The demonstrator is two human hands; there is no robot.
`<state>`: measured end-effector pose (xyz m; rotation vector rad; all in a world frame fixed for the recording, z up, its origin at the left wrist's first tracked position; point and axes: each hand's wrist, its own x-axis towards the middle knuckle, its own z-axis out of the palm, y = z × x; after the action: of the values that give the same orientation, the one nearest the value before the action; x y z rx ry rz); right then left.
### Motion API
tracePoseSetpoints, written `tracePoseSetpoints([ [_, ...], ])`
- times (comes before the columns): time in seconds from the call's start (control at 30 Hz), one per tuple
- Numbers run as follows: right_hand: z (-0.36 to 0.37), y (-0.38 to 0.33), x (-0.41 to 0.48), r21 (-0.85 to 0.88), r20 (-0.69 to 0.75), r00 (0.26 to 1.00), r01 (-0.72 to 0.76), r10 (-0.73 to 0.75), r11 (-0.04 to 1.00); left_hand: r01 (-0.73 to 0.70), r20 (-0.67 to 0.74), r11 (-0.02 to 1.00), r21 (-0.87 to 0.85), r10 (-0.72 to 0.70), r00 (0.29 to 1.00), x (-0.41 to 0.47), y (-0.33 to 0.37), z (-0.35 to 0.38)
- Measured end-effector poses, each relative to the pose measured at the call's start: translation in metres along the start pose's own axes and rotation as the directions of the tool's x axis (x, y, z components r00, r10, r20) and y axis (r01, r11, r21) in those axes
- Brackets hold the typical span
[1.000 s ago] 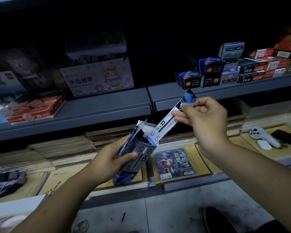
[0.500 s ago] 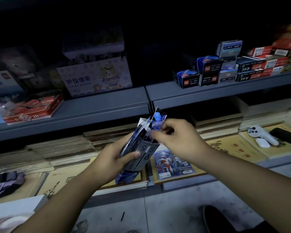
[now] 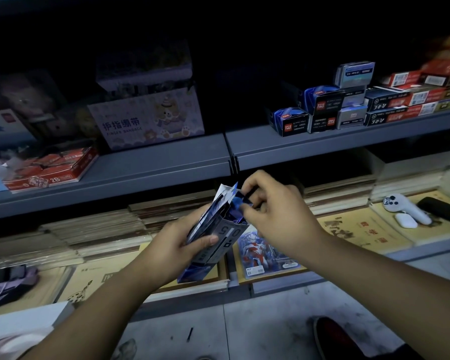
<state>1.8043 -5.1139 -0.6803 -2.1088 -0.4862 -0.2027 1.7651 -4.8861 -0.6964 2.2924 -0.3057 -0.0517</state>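
Nearest to us: grey floor [image 3: 257, 333] and a dark shoe [image 3: 333, 339].

Our left hand [image 3: 177, 245] wraps around the middle of the tall blue-and-grey cardboard box [image 3: 216, 240], thumb across its printed front. The box is tilted, held in the air over the lower shelf edge [image 3: 278, 285], with its top flap standing open.

Our right hand [image 3: 278, 211] is at the box mouth, fingertips pinching the slim blue-topped pack [image 3: 240, 202]. Only the pack's blue end shows above the rim; the rest is inside.

Status, as we read it: insertion is nearly done. Left to do: seat the pack flush, let go, fold the flap shut, put the box down. We can't see how full the box is.

Behind the hands, the lower shelf carries yellow paper copybooks [image 3: 359, 229], a blue hero-print notebook [image 3: 263, 253] and a white handheld controller [image 3: 403, 206].

Farther back, the upper grey metal shelf [image 3: 166, 162] carries a red 2B pencil carton [image 3: 50, 170], a pastel finger-bandage carton [image 3: 146, 120] and stacked dark blue small boxes [image 3: 320, 110]. That row looks like a plausible home for our box.
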Motion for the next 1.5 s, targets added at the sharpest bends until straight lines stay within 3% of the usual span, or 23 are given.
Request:
tracePoseSetpoints([
  [0.1, 0.003, 0.0, -0.001, -0.056, 0.048, 0.999, 0.016, -0.013, 0.998, -0.006, 0.005, 1.0, 0.015, 0.006, 1.0, 0.0, -0.001, 0.0],
  [0.3, 0.002, -0.002, 0.0, 0.027, -0.091, 0.996, 0.023, -0.021, 0.999, -0.004, -0.002, 1.0, 0.009, 0.004, 1.0, 0.001, 0.0, -0.001],
  [0.9, 0.01, -0.001, 0.001, 0.048, -0.042, 0.988, -0.148, 0.15, 0.988, -0.084, -0.016, 0.985, 0.149, 0.087, 0.996, 0.002, -0.002, 0.003],
  [1.1, 0.0, -0.012, -0.002, -0.058, 0.062, 0.991, -0.115, 0.119, 0.992, -0.15, -0.012, 0.945, 0.289, 0.161, 0.987, 0.005, 0.002, 0.004],
  [1.2, 0.002, -0.016, -0.005, -0.067, 0.171, 0.964, -0.196, 0.204, 0.978, -0.175, 0.02, 0.938, 0.299, 0.177, 0.984, 0.005, 0.002, 0.005],
  [1.3, 0.004, -0.015, -0.007, 0.011, 0.283, 0.92, -0.285, 0.27, 0.959, -0.197, 0.039, 0.927, 0.318, 0.195, 0.98, 0.006, 0.0, 0.005],
  [1.5, 0.003, -0.022, -0.01, 0.143, 0.469, 0.847, -0.352, 0.25, 0.925, -0.224, 0.02, 0.93, 0.292, 0.228, 0.974, 0.005, 0.001, 0.006],
])
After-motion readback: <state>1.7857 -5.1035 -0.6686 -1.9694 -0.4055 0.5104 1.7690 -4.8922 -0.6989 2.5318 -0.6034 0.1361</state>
